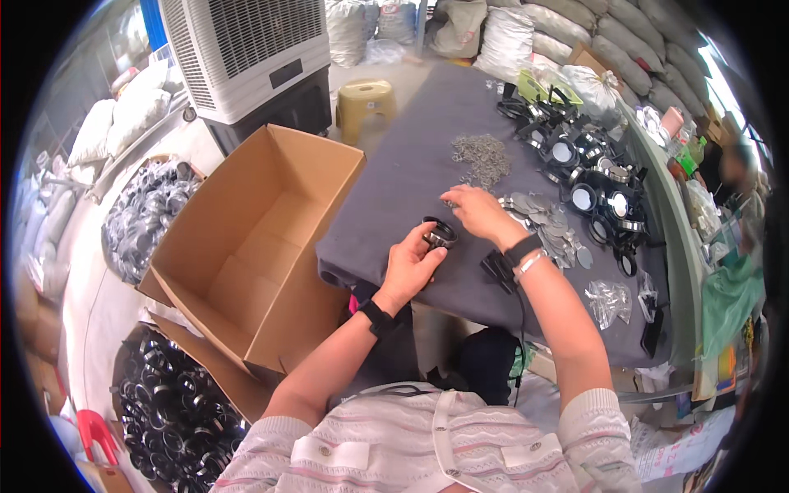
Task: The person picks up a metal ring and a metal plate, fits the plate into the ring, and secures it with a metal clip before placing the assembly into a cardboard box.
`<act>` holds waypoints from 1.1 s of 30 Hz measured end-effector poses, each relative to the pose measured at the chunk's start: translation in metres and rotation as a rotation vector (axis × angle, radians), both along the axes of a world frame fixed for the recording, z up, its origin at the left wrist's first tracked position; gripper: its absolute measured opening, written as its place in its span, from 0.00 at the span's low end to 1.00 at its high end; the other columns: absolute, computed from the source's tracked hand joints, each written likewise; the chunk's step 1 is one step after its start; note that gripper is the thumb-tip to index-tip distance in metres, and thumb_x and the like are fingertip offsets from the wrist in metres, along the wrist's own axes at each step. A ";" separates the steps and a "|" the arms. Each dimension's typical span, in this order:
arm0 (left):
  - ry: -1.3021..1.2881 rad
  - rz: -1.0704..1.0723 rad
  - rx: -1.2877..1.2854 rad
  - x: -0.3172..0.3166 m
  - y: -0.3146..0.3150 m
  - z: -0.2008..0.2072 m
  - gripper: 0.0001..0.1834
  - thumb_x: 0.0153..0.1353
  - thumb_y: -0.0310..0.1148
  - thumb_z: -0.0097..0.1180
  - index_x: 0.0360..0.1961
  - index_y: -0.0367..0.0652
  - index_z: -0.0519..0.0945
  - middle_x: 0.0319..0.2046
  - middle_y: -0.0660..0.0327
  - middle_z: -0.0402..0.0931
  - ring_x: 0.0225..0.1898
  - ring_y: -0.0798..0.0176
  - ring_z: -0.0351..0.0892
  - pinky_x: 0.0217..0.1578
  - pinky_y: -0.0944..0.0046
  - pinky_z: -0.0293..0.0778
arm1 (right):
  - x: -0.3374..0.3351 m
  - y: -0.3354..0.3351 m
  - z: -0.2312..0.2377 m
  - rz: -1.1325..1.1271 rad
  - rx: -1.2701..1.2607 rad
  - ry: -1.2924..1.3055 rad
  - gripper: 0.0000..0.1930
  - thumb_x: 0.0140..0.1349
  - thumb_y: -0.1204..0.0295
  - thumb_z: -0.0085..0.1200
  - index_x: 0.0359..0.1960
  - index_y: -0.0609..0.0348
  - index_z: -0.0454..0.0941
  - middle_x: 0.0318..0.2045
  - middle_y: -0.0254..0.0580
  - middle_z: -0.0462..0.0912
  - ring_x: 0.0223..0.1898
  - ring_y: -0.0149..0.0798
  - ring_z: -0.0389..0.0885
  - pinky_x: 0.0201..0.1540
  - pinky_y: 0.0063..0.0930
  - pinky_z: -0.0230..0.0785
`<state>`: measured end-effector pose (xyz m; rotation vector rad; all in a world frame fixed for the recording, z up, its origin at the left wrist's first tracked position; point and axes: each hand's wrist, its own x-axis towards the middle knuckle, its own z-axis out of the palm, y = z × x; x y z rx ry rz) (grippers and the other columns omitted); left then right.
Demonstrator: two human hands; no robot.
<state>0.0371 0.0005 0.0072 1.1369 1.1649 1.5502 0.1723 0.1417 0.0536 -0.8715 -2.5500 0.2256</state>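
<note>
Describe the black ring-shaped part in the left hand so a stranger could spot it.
Start at the grey cloth-covered table and find the left hand over its near left part. It holds the black ring-shaped part, which has a shiny silvery band. Unlike the black round pieces heaped on the table's right side, it is held apart, in a hand.

Through my feed I see a tall air cooler at far left, a yellow stool right of it, piled sacks far right, green sheeting right.
</note>
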 end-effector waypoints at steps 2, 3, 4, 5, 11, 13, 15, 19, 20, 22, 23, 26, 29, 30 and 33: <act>0.040 -0.011 -0.003 0.000 0.001 -0.002 0.25 0.58 0.28 0.57 0.57 0.39 0.69 0.19 0.68 0.72 0.18 0.77 0.69 0.17 0.72 0.69 | -0.003 0.013 -0.010 0.047 0.097 -0.171 0.13 0.57 0.76 0.52 0.44 0.53 0.81 0.39 0.47 0.82 0.47 0.50 0.79 0.48 0.40 0.71; 0.038 -0.001 -0.007 -0.004 0.000 -0.003 0.25 0.58 0.28 0.57 0.57 0.39 0.69 0.19 0.68 0.72 0.18 0.77 0.69 0.17 0.72 0.69 | -0.007 0.013 -0.005 0.057 0.094 -0.173 0.13 0.57 0.76 0.52 0.44 0.53 0.81 0.39 0.47 0.82 0.47 0.50 0.79 0.48 0.40 0.71; 0.053 -0.003 -0.023 -0.005 -0.002 -0.002 0.26 0.58 0.27 0.57 0.58 0.39 0.68 0.22 0.68 0.73 0.20 0.77 0.69 0.18 0.72 0.70 | -0.007 0.008 0.006 -0.019 -0.046 -0.295 0.13 0.56 0.77 0.52 0.43 0.53 0.81 0.40 0.48 0.82 0.47 0.50 0.79 0.49 0.40 0.71; 0.068 -0.009 -0.039 -0.006 -0.003 -0.001 0.26 0.58 0.26 0.57 0.59 0.39 0.67 0.25 0.68 0.75 0.22 0.77 0.70 0.19 0.73 0.71 | -0.005 0.007 0.012 -0.101 -0.186 -0.418 0.13 0.56 0.77 0.52 0.42 0.53 0.82 0.40 0.48 0.83 0.47 0.50 0.79 0.49 0.40 0.71; 0.042 -0.075 -0.022 -0.014 -0.003 -0.008 0.29 0.58 0.26 0.56 0.61 0.38 0.65 0.29 0.64 0.78 0.26 0.76 0.73 0.22 0.72 0.73 | 0.040 0.013 0.021 -0.088 -0.192 -0.177 0.10 0.53 0.74 0.55 0.36 0.59 0.82 0.33 0.52 0.82 0.39 0.52 0.81 0.44 0.39 0.72; 0.092 -0.080 0.026 -0.017 0.002 -0.019 0.30 0.58 0.26 0.56 0.62 0.39 0.63 0.32 0.62 0.78 0.30 0.74 0.75 0.24 0.70 0.74 | 0.063 0.022 0.028 -0.223 -0.187 -0.033 0.10 0.52 0.74 0.54 0.36 0.61 0.82 0.33 0.53 0.82 0.39 0.52 0.81 0.43 0.38 0.72; 0.009 -0.135 0.013 -0.016 0.001 -0.013 0.31 0.58 0.25 0.57 0.63 0.38 0.62 0.35 0.61 0.79 0.34 0.73 0.76 0.30 0.70 0.75 | 0.088 0.034 0.031 -0.315 -0.240 -0.016 0.10 0.52 0.74 0.54 0.36 0.62 0.81 0.33 0.53 0.82 0.38 0.52 0.81 0.43 0.37 0.72; -0.020 -0.068 0.101 -0.009 0.005 -0.019 0.30 0.55 0.26 0.60 0.60 0.35 0.66 0.27 0.64 0.77 0.30 0.76 0.73 0.33 0.73 0.70 | 0.100 0.056 0.027 -0.370 -0.163 -0.065 0.10 0.51 0.75 0.53 0.35 0.67 0.80 0.30 0.51 0.82 0.34 0.44 0.81 0.39 0.32 0.71; -0.009 -0.065 0.095 -0.008 0.004 -0.018 0.31 0.55 0.26 0.60 0.60 0.35 0.66 0.27 0.65 0.76 0.29 0.76 0.72 0.32 0.73 0.70 | 0.097 0.062 0.025 -0.319 -0.166 -0.109 0.11 0.51 0.74 0.53 0.35 0.66 0.80 0.32 0.53 0.82 0.36 0.48 0.81 0.41 0.35 0.71; 0.010 -0.065 0.095 -0.008 0.006 -0.020 0.31 0.54 0.26 0.60 0.60 0.35 0.66 0.26 0.65 0.76 0.28 0.77 0.71 0.30 0.73 0.69 | 0.085 0.070 0.014 -0.298 -0.117 -0.170 0.11 0.52 0.73 0.53 0.37 0.64 0.80 0.33 0.53 0.82 0.38 0.51 0.81 0.43 0.37 0.71; 0.043 -0.067 0.110 -0.008 0.007 -0.024 0.31 0.54 0.26 0.61 0.60 0.35 0.66 0.26 0.65 0.75 0.26 0.77 0.70 0.29 0.74 0.69 | 0.079 0.074 0.009 -0.274 -0.069 -0.235 0.11 0.53 0.72 0.54 0.38 0.62 0.81 0.34 0.54 0.82 0.40 0.53 0.80 0.45 0.40 0.70; 0.102 -0.076 0.089 -0.013 0.002 -0.022 0.31 0.56 0.25 0.60 0.60 0.35 0.65 0.28 0.65 0.76 0.30 0.77 0.71 0.33 0.73 0.69 | 0.058 0.074 0.005 -0.274 -0.029 -0.360 0.09 0.52 0.74 0.56 0.35 0.62 0.80 0.35 0.54 0.81 0.41 0.54 0.79 0.45 0.42 0.70; 0.122 -0.083 0.061 -0.012 0.001 -0.019 0.31 0.57 0.23 0.59 0.61 0.35 0.64 0.31 0.64 0.77 0.33 0.76 0.74 0.37 0.73 0.71 | 0.059 0.080 0.002 -0.278 -0.014 -0.430 0.07 0.49 0.77 0.58 0.32 0.63 0.79 0.33 0.53 0.81 0.42 0.54 0.79 0.44 0.42 0.71; 0.133 -0.090 0.052 -0.011 0.000 -0.016 0.31 0.57 0.24 0.59 0.61 0.35 0.64 0.31 0.64 0.77 0.33 0.76 0.74 0.37 0.73 0.71 | 0.065 0.082 0.003 -0.225 -0.048 -0.418 0.09 0.48 0.76 0.59 0.33 0.63 0.79 0.33 0.53 0.81 0.40 0.54 0.79 0.43 0.42 0.71; 0.170 -0.091 0.042 -0.012 -0.001 -0.013 0.31 0.57 0.24 0.59 0.61 0.35 0.64 0.31 0.64 0.77 0.33 0.76 0.74 0.37 0.73 0.71 | 0.084 0.084 0.010 -0.170 -0.124 -0.394 0.11 0.46 0.75 0.60 0.33 0.64 0.80 0.31 0.54 0.81 0.38 0.52 0.80 0.40 0.40 0.71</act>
